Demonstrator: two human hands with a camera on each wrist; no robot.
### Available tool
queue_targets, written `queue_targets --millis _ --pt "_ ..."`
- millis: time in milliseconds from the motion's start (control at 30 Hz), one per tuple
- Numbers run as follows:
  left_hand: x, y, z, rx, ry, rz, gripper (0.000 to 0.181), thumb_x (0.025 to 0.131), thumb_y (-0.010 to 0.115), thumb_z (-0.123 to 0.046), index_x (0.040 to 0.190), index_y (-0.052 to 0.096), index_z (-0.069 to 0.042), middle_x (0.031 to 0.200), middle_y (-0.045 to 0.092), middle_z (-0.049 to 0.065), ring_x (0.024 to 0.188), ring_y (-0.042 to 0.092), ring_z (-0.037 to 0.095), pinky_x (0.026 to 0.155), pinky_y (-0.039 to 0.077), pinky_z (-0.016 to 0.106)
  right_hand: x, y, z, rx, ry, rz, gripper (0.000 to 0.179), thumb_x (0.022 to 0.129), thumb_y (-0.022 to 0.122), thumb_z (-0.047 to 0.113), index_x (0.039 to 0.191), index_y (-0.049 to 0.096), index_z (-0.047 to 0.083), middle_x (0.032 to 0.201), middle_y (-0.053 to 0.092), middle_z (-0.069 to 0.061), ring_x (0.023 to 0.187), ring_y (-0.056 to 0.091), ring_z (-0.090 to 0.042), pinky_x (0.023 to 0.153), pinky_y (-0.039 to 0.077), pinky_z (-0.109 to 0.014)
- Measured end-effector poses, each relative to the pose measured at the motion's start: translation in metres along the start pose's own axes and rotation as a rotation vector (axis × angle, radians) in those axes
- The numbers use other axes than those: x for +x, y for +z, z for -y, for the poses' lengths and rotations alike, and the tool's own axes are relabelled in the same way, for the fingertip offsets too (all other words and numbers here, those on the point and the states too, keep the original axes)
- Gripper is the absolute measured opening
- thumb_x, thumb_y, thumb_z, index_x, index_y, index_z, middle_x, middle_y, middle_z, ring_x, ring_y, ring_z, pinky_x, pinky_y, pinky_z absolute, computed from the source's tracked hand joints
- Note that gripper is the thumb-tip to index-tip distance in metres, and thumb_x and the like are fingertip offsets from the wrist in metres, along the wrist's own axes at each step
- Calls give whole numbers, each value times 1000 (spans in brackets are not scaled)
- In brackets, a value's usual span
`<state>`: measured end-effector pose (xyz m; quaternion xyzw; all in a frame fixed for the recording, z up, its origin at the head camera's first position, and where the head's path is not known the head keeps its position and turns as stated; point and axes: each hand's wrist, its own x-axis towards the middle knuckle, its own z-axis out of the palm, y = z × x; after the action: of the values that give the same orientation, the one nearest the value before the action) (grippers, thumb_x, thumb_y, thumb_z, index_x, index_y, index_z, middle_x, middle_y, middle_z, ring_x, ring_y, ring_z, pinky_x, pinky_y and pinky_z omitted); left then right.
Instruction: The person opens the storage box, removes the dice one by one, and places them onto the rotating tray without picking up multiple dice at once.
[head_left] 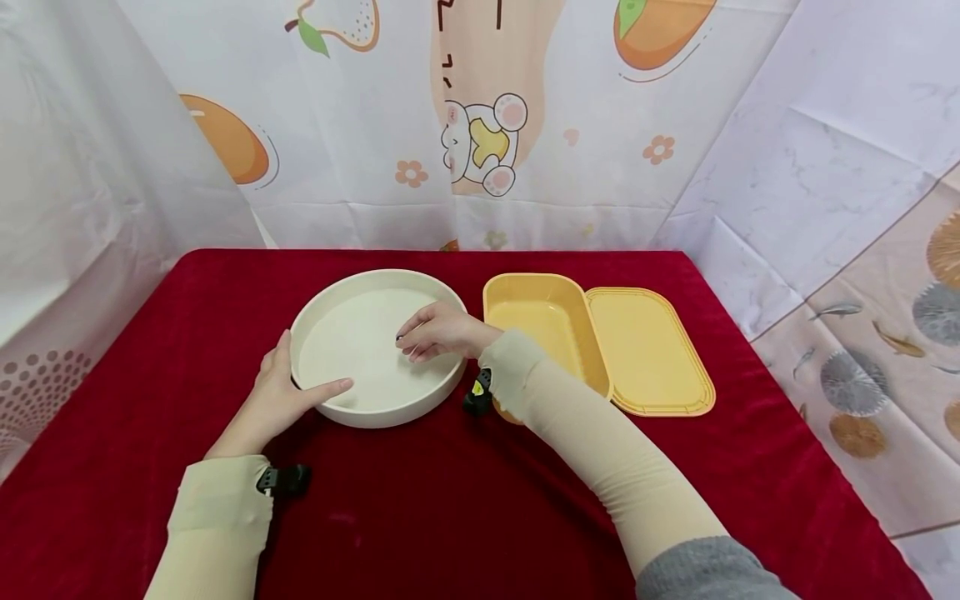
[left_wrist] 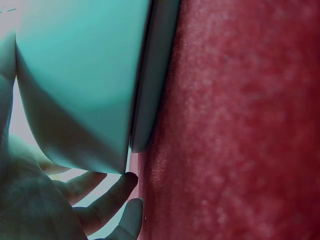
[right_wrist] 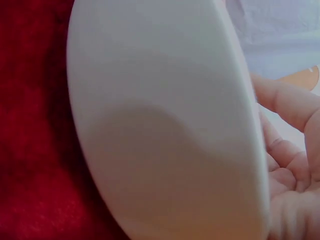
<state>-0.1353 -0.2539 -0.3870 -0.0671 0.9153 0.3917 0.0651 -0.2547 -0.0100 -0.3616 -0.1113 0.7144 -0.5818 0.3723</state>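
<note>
A round cream tray [head_left: 352, 333] with a raised wall sits on the table. At its left side, my left hand [head_left: 281, 396] holds the rim, thumb over the inside and fingers along the outer wall. In the left wrist view, fingers [left_wrist: 102, 202] touch the tray's outer wall [left_wrist: 85, 100]. My right hand [head_left: 442, 331] hovers over the tray's right part, pinching a small dark thing [head_left: 399, 338] at the fingertips; its kind cannot be told. The tray wall [right_wrist: 165, 120] hides the fingertips in the right wrist view.
Right of the tray lies a yellow rectangular box [head_left: 536, 312], open at the top and partly covered by my right forearm. Its yellow lid [head_left: 648, 350] lies flat against its right side. Red cloth [head_left: 420, 500] covers the table; a printed curtain [head_left: 337, 125] hangs behind.
</note>
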Motion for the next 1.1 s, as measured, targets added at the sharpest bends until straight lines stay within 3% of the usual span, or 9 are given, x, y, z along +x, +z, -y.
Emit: queue_targets --millis 233,467,1100 --pt "1 1 -1 1 8 -5 131 80 75 -58 156 -19 -6 161 -3 33 147 7 52 112 23 71 2 2 -1 -82 0 -3 22 92 66 1 113 64 -8 79 68 -7 61 63 -13 59 56 -21" --pt "2 1 0 7 -10 7 131 81 73 -60 155 -20 -6 161 -4 33 146 9 52 112 24 70 6 4 -4 -188 2 11 18 92 67 3 108 67 -5 71 66 -6 52 59 -11 55 52 -19" --pt "0 0 1 -5 -4 -2 132 80 73 -62 156 -19 -6 161 -4 32 147 8 52 112 23 71 9 7 -6 -225 15 26 20 92 68 2 110 64 -6 69 64 -7 51 59 -12 54 53 -19"
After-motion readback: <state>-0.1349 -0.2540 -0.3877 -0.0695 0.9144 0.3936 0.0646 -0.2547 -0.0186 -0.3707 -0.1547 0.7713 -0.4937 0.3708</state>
